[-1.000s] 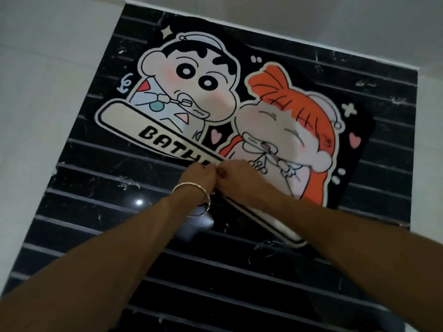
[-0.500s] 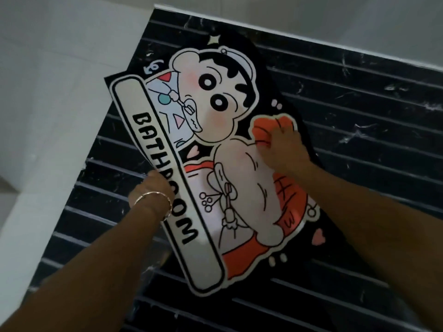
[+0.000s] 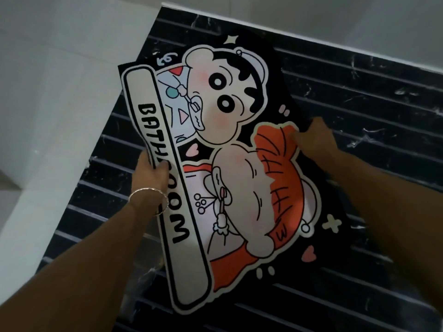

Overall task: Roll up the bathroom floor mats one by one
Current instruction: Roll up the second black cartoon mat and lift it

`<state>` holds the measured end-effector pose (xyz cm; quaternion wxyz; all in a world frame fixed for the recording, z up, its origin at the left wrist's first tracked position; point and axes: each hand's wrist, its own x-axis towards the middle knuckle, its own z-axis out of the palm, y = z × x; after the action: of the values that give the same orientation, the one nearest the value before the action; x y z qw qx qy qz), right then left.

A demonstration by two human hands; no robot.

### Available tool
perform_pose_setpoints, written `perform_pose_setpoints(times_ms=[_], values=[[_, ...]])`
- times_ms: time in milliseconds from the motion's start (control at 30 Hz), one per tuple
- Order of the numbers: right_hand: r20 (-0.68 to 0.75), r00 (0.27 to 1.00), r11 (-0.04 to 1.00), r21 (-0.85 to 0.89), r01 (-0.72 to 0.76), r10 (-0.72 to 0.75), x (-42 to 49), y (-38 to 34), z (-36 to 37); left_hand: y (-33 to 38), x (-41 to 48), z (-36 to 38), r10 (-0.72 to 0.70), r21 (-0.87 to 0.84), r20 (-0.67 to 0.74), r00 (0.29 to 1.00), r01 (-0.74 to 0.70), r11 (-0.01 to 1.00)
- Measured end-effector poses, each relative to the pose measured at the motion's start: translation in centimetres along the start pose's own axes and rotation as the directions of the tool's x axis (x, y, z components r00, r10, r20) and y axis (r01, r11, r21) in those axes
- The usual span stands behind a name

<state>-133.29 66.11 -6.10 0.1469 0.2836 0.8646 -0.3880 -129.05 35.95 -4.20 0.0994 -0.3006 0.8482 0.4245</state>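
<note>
Mat alignment before rolling.
Left grip (image 3: 149,173) pinches the bathroom mat (image 3: 227,164) at its lettered edge, thumb on top, holding that side clear of the striped floor (image 3: 359,92); right grip (image 3: 316,140) lies on the far edge, likely steadying it; closure cannot be told.

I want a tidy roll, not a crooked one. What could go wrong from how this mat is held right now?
The left hand grips the mat at one spot on its banner edge, so the long lower end might sag or crease. The right hand touches the opposite side farther up, so a roll may start skewed. The glossy floor might let the mat slide.
</note>
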Motion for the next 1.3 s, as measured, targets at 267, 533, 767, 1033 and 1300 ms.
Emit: perform_pose_setpoints(times_ms=[267,533,767,1033,1300], values=[[0.071,0.934,0.914,0.245,0.324,-0.350,-4.2,-2.8,4.3,2.1,-2.0,2.5,0.397,0.024,0.111,0.911,-0.402,0.915],[-0.076,0.913,0.796,0.465,0.387,-0.400,-5.1,-3.4,1.2,5.3,-2.7,3.4,0.592,-0.023,0.075,0.802,-0.592,0.805],[-0.182,0.930,0.862,0.352,0.365,-0.320,-3.9,-2.8,-3.3,7.4,-0.5,2.2,0.638,0.220,0.086,0.765,-0.639,0.737],[0.097,0.839,0.565,-0.697,0.442,-0.536,-2.9,1.4,-1.8,3.9,-2.7,4.2,0.461,0.700,0.434,0.774,-0.612,0.369],[0.778,0.529,0.267,-0.460,0.847,-0.337,-9.3,4.2,2.8,-3.4,-9.3,7.1,0.383,0.243,0.898,0.214,-0.970,-0.028]])
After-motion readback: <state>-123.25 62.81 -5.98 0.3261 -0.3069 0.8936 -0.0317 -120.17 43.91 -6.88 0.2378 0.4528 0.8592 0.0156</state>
